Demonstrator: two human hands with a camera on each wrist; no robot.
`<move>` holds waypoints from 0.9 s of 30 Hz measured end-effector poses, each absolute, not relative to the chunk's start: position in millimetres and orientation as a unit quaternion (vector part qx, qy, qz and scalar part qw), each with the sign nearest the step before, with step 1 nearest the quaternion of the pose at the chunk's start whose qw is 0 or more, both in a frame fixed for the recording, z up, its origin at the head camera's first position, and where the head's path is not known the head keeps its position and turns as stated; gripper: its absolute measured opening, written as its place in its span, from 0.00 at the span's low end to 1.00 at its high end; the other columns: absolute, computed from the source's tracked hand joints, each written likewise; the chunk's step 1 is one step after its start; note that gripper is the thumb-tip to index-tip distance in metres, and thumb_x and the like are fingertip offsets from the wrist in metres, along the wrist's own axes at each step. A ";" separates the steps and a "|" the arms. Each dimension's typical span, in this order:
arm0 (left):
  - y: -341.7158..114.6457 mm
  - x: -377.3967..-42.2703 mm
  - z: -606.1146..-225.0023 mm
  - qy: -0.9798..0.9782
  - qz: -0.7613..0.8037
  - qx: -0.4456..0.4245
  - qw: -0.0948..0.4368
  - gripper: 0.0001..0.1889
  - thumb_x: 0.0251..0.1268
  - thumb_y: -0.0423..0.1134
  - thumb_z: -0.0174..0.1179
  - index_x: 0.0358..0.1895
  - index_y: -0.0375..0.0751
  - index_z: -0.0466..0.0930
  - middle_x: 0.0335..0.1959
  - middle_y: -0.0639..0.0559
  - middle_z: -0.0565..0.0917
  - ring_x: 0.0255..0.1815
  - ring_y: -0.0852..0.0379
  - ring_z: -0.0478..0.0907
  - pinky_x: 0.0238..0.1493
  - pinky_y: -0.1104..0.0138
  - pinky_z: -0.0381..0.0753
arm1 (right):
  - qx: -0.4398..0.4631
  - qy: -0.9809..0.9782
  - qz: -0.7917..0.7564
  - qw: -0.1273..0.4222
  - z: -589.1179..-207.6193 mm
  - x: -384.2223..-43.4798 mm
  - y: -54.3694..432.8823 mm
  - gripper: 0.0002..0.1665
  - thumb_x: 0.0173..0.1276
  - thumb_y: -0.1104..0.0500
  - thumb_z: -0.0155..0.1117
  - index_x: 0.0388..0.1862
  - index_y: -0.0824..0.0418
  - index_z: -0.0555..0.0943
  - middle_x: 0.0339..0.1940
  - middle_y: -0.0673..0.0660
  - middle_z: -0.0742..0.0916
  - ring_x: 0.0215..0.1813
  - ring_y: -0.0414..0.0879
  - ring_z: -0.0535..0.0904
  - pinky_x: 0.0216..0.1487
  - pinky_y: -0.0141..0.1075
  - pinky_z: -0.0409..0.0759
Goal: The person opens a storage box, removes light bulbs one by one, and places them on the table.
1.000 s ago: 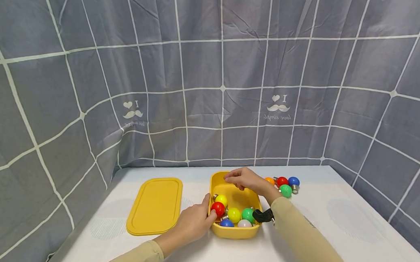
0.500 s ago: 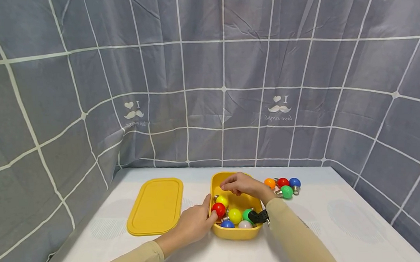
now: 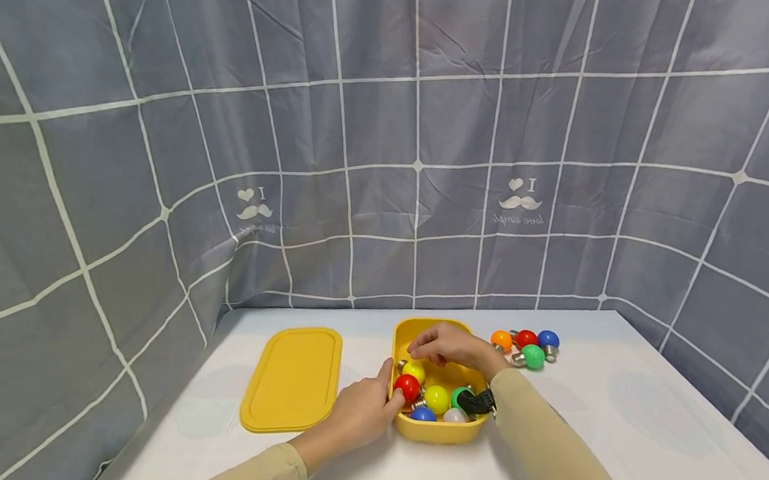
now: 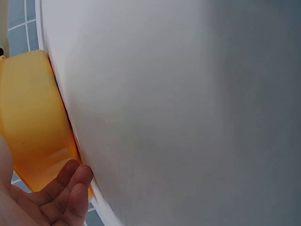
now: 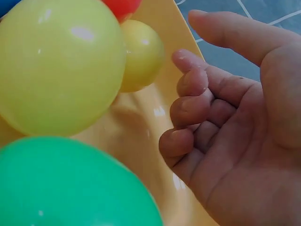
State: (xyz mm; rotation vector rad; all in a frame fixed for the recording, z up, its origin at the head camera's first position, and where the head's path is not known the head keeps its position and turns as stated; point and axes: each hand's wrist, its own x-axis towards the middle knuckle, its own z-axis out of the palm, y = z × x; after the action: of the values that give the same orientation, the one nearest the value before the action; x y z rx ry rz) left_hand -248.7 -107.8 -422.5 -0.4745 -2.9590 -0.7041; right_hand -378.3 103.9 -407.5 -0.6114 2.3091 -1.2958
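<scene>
A yellow plastic box (image 3: 441, 434) holds several coloured light bulbs with metal screw bases. My left hand (image 3: 364, 406) grips its left wall, thumb over the rim beside a red bulb (image 3: 406, 388). In the left wrist view, its fingers (image 4: 77, 188) lie against the outside of the box, low by the table. Over the far half of the box hovers my right hand (image 3: 450, 344), holding nothing. The right wrist view shows its fingers loosely curled, the thumb apart. Near them are a yellow bulb (image 3: 414, 372), another yellow bulb (image 3: 438, 399) and a green bulb (image 5: 70, 188).
A yellow lid (image 3: 292, 380) lies flat on the white table, left of the box. To the right, an orange bulb (image 3: 501, 340), a red one, a blue bulb (image 3: 548, 339) and a green one lie grouped. A grey checked curtain (image 3: 377, 136) surrounds the table.
My right hand has moved slightly left and lower inside the box, uncovering more of the orange bulb. The left hand stays on the box wall. The head view has shifted a little.
</scene>
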 end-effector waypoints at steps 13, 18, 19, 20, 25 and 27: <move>-105.8 -249.3 -422.4 -0.961 -0.229 -0.153 0.029 0.37 0.72 0.52 0.47 0.77 0.34 0.58 0.12 0.57 0.67 0.11 0.58 0.62 0.16 0.68 0.58 | -0.259 0.827 -0.429 0.254 -412.5 -377.6 102.7 0.22 0.59 0.58 0.73 0.54 0.59 0.85 0.25 0.50 0.78 0.25 0.48 0.65 0.29 0.33 0.68; -105.5 -249.2 -421.4 -0.961 -0.228 -0.153 0.027 0.37 0.72 0.52 0.48 0.77 0.34 0.59 0.13 0.57 0.67 0.12 0.58 0.62 0.17 0.68 0.59 | -0.251 0.834 -0.427 0.244 -413.6 -377.8 103.1 0.22 0.59 0.58 0.73 0.54 0.59 0.84 0.26 0.50 0.78 0.26 0.48 0.65 0.29 0.34 0.67; -105.3 -249.2 -421.1 -0.961 -0.228 -0.152 0.026 0.37 0.72 0.53 0.48 0.77 0.34 0.59 0.13 0.56 0.67 0.12 0.58 0.63 0.17 0.67 0.59 | -0.248 0.837 -0.426 0.237 -413.2 -377.5 103.2 0.22 0.59 0.57 0.73 0.54 0.59 0.84 0.26 0.51 0.79 0.26 0.48 0.66 0.29 0.34 0.67; -105.2 -249.2 -420.9 -0.961 -0.228 -0.152 0.025 0.37 0.72 0.53 0.48 0.77 0.34 0.59 0.13 0.56 0.67 0.12 0.58 0.63 0.17 0.67 0.60 | -0.243 0.840 -0.426 0.231 -412.7 -377.2 103.3 0.22 0.60 0.57 0.73 0.53 0.59 0.84 0.27 0.51 0.79 0.26 0.48 0.66 0.29 0.34 0.66; -105.1 -249.6 -420.2 -0.963 -0.223 -0.150 0.024 0.37 0.72 0.53 0.48 0.78 0.35 0.59 0.14 0.56 0.68 0.14 0.58 0.66 0.18 0.66 0.62 | -0.222 0.855 -0.421 0.203 -409.4 -374.9 103.6 0.21 0.60 0.56 0.72 0.52 0.59 0.85 0.29 0.51 0.84 0.27 0.47 0.67 0.30 0.34 0.65; -105.0 -249.7 -419.6 -0.963 -0.221 -0.150 0.025 0.37 0.72 0.53 0.48 0.78 0.35 0.59 0.14 0.56 0.68 0.15 0.57 0.67 0.19 0.66 0.62 | -0.218 0.860 -0.418 0.196 -409.1 -374.8 103.4 0.21 0.60 0.55 0.72 0.53 0.60 0.85 0.30 0.51 0.85 0.28 0.47 0.68 0.31 0.34 0.65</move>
State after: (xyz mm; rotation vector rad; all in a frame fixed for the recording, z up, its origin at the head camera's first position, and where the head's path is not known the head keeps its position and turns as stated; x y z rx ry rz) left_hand -249.7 -105.0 -419.6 -0.4625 -2.9798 -0.6847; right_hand -374.8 103.4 -409.1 -0.6119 2.4076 -1.1707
